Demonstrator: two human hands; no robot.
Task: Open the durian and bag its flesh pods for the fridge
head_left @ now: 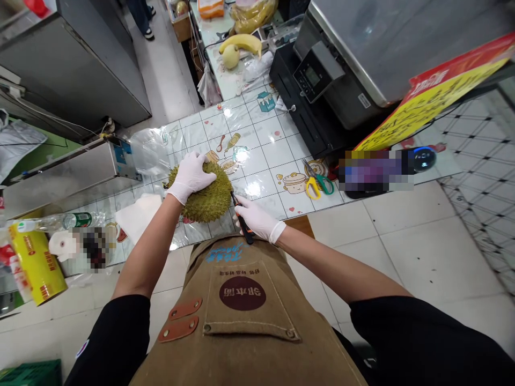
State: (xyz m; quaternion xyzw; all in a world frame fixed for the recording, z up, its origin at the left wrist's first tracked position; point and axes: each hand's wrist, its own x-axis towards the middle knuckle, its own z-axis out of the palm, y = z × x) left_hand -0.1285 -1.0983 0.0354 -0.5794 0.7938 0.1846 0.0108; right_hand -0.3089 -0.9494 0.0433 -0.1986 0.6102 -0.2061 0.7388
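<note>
A green, spiky durian (207, 201) sits near the front edge of the patterned counter. My left hand (193, 174), in a white glove, grips its top left side with thumb and fingers spread over the spikes. In my right hand (259, 217), also gloved, is a slim tool with a black and orange handle (244, 228). Its dark tip is up against the durian's right side, and my fingers cover part of it. Whether the tip has entered the rind I cannot tell. Farther right on the counter lie scissors (317, 185) with yellow and green handles.
A black cash drawer (300, 107) and a scale (317, 72) stand at the back right, with a yellow and red sign (426, 102) ahead of them. Left are white paper (139, 217), a plastic bottle (60, 221) and a yellow roll (38, 262). Bananas (245, 43) lie behind.
</note>
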